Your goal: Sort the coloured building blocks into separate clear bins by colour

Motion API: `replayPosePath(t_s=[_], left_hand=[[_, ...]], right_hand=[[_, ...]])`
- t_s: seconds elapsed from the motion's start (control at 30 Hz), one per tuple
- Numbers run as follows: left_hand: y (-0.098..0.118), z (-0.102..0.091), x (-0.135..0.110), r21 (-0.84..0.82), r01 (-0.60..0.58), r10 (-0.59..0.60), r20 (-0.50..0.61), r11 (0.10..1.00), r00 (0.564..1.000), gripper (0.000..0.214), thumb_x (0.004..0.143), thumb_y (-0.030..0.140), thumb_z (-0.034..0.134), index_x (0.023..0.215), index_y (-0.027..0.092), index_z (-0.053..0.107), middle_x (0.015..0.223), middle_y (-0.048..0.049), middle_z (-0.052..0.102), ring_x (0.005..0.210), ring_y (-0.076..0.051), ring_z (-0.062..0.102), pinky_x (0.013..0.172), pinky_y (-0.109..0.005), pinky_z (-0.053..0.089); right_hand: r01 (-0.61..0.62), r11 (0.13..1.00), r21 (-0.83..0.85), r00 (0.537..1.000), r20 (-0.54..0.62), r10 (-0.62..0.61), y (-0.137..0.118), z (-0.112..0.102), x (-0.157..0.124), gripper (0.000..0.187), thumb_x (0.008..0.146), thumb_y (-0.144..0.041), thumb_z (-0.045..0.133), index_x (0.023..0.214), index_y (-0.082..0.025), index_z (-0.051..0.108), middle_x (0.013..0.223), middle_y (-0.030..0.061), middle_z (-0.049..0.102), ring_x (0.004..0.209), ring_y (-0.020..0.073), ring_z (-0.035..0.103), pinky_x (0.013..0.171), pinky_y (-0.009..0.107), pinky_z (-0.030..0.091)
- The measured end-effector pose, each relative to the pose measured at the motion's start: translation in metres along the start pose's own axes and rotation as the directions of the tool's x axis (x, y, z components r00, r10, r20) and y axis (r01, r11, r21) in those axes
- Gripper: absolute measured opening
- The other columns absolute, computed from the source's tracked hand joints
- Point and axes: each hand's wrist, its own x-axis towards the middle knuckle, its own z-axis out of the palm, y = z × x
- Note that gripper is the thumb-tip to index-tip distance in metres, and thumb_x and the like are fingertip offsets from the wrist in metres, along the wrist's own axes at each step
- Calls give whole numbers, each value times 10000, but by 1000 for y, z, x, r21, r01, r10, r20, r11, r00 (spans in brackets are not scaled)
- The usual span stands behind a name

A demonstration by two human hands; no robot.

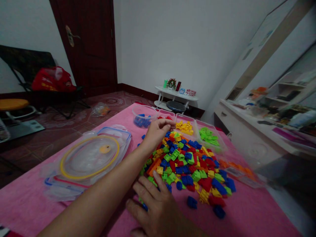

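Note:
A pile of small plastic bricks (190,164) in red, blue, green, yellow and orange lies on the pink cloth (29,204). My left hand (158,130) reaches across to the far edge of the pile. Its fingertips are pinched together next to the tub of red bricks (166,115), and I cannot see what they hold. My right hand (154,207) lies flat at the near edge of the pile with fingers spread, touching green bricks. A blue brick (144,207) shows under its fingers.
A row of clear tubs stands behind the pile: blue bricks (143,119), yellow bricks (185,127), green bricks (209,135) and, to the right, orange bricks (238,168). Stacked clear lids (91,158) lie on the left. A white counter (249,125) stands on the right.

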Motion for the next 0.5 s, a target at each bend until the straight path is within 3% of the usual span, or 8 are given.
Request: replayPosePath(t_s=[0.1,0.2,0.3,0.5], left_hand=[[11,1,-1,15,11,-12,36,1000,999,180,732,154,529,834,104,668,778,-56,708,691,-125,646,751,-278,520],[15,3,-2,50,32,-35,60,998,998,181,740,130,520,842,101,667,782,-55,710,666,-112,640,732,-262,521],[8,2,-2,111,36,-41,42,993,998,184,738,101,510,829,105,670,782,-52,708,700,-119,646,725,-248,522],[-26,-15,3,350,-52,60,-13,935,998,240,756,77,481,877,125,682,890,-60,706,838,-148,650,804,-276,511]], right_hand=[[-79,997,-23,991,104,81,-3,16,11,364,867,-418,464,1143,-215,588,1306,65,540,1338,268,280,1128,549,47],[-189,975,-114,969,140,204,16,11,26,305,872,-329,474,1100,-200,629,1282,94,555,1330,299,281,1112,581,64],[-288,937,-197,945,100,311,43,-2,39,337,823,-267,544,1140,-197,632,1296,111,545,1297,318,321,1101,597,74],[-500,813,-299,859,-54,509,86,-23,37,216,812,-256,557,956,-214,713,1230,110,584,1274,332,353,1086,602,96]])
